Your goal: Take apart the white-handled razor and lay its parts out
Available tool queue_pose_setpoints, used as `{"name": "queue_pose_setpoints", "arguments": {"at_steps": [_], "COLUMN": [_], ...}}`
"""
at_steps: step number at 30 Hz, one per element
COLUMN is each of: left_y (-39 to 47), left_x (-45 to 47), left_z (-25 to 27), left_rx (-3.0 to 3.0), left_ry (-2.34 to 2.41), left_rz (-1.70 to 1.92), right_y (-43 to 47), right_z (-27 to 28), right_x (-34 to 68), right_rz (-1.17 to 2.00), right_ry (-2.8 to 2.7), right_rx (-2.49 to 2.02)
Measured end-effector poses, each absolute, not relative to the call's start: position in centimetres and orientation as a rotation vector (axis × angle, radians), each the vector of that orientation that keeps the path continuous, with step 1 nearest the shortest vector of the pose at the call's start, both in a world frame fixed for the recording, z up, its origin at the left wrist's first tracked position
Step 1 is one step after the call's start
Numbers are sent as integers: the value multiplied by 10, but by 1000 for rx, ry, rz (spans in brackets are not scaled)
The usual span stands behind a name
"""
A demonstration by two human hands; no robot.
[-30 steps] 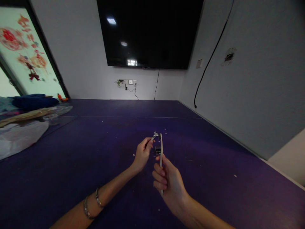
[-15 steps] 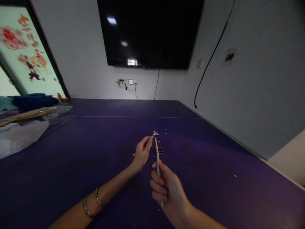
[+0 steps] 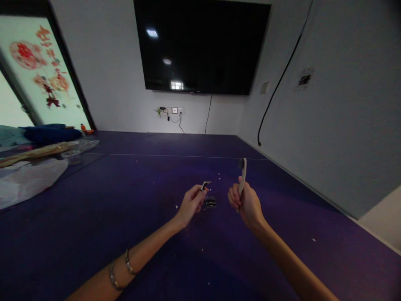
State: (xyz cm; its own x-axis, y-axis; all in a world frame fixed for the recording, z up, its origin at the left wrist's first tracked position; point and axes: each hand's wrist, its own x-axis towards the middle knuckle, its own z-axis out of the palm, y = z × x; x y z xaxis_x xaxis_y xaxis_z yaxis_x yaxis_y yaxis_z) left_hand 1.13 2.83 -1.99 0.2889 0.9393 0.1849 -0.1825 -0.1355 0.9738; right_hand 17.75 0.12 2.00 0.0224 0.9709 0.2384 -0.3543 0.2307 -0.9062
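My left hand [image 3: 191,205] pinches a small silver metal piece [image 3: 205,184] with a bent, wider far end; its exact kind I cannot make out. To the right, my right hand [image 3: 247,202] is closed round the handle of a toothbrush [image 3: 243,177]. The brush stands nearly upright, its dark bristles facing left and its head clear of the metal piece. Between the hands, just right of my left fingertips, a small dark rectangular thing [image 3: 211,202] lies on the purple surface [image 3: 150,255].
Small white bits lie scattered over the surface. At the left are a white plastic bag [image 3: 34,179] and folded dark blue cloth [image 3: 53,133]. A television [image 3: 203,46] hangs on the far wall above sockets [image 3: 174,110]. A black cable [image 3: 277,83] hangs along the right wall.
My right hand has moved away and to the right with the toothbrush, leaving the metal piece. My left hand has lowered slightly, still pinching that piece. The view has shifted a little.
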Motion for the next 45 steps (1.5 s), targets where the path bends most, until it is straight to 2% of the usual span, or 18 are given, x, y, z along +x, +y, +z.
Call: {"name": "queue_pose_setpoints", "arguments": {"at_steps": [6,12,19,30,40,45], "left_y": [26,25,20,11,2,0], "left_x": [12,14,14,19,13,10], "left_z": [-21,-27,-28,-26,-16,-12], "left_rx": [1399,1325,1249,1063,726,645], "left_ry": [817,742,649,501,193,126], "left_rz": [1148,1157,1151,1034,650,584], "right_y": [36,31,37,33,28,32], "right_z": [-15,-16,-27,-31,-30,-38], "right_x": [213,207,209,199,194,199], "right_rz": [533,225,170,304,289,241], "right_ry": [-1502,-1670,-1683,-1585,-1553,-1526], "right_rx": [-1463,-1645,-1557,-1493,-1399,-1427]}}
